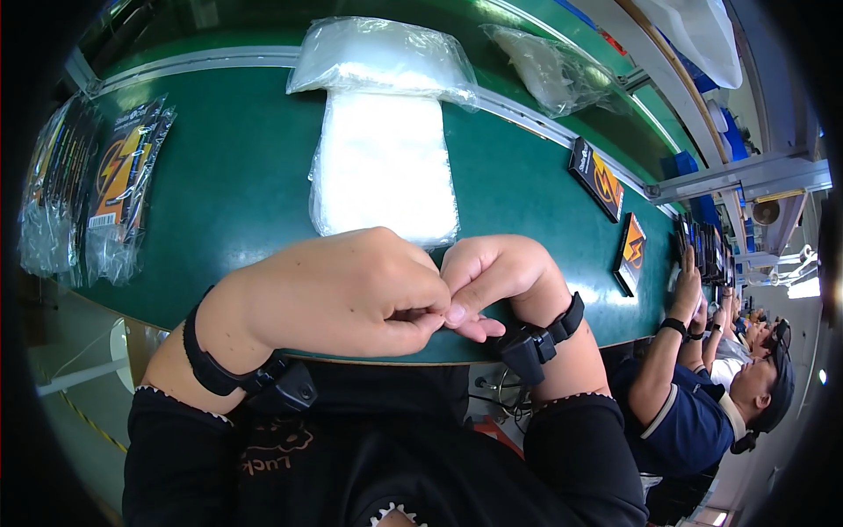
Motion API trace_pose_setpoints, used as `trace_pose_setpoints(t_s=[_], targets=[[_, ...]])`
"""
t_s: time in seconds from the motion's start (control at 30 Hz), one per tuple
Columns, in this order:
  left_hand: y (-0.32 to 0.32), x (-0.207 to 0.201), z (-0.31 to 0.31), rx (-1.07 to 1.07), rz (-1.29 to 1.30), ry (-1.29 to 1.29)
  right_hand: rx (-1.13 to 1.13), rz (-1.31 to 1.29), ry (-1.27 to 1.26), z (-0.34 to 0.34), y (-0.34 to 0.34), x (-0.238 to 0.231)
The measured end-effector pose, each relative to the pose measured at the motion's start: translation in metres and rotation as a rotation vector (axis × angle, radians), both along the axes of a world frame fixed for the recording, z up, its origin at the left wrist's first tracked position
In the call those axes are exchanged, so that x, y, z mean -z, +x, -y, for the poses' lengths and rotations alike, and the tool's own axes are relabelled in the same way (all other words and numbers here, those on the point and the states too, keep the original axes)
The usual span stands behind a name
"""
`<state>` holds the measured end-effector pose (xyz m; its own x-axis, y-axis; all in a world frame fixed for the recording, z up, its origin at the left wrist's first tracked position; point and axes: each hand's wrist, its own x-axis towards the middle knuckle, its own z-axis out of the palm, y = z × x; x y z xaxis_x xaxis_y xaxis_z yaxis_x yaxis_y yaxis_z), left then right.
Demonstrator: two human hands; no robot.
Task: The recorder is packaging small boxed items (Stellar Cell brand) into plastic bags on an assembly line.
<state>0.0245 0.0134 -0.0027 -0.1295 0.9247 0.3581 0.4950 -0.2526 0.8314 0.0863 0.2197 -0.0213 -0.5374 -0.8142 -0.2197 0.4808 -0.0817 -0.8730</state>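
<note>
Above the near edge of the green table, my left hand (364, 290) and my right hand (499, 277) meet at their fingertips. Both are closed in a pinch, thumb against finger. Whatever sits between the fingertips, if anything, is too small or hidden to make out. Just beyond my hands lies a flat stack of clear plastic bags (384, 167). A crumpled bundle of clear plastic (382, 54) covers the far end of that stack. Each of my wrists wears a black strap with a small black device.
Several black-and-orange boxes in clear bags (123, 176) stand at the left end of the green table (237, 176). Two flat boxes, one (599, 180) farther and one (630, 255) nearer, lie at right. Another clear bag (553, 70) rests behind the rail. A co-worker (694, 395) sits at right.
</note>
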Motion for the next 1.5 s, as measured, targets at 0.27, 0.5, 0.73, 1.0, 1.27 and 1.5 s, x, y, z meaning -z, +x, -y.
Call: trace_pose_setpoints(t_s=[0.27, 0.5, 0.73, 1.0, 1.27, 1.5], targets=[[0.013, 0.008, -0.001, -0.008, -0.093, 0.124, -0.149, 0.057, -0.132, 0.002, -0.002, 0.009], [0.012, 0.002, -0.004, -0.053, -0.167, 0.139, -0.092, 0.123, -0.157, -0.003, -0.002, 0.006], [0.009, -0.001, -0.001, -0.037, -0.158, 0.127, -0.094, 0.165, -0.112, -0.001, -0.005, 0.013], [0.012, -0.004, -0.002, -0.038, 0.027, 0.005, -0.037, 0.16, -0.114, -0.004, 0.002, 0.021], [0.01, -0.012, 0.001, -0.071, 0.014, -0.107, 0.048, 0.106, -0.111, -0.002, 0.002, 0.021], [0.011, -0.063, 0.014, -0.022, -0.235, -0.197, 0.015, 0.051, -0.184, 0.012, -0.001, 0.007]])
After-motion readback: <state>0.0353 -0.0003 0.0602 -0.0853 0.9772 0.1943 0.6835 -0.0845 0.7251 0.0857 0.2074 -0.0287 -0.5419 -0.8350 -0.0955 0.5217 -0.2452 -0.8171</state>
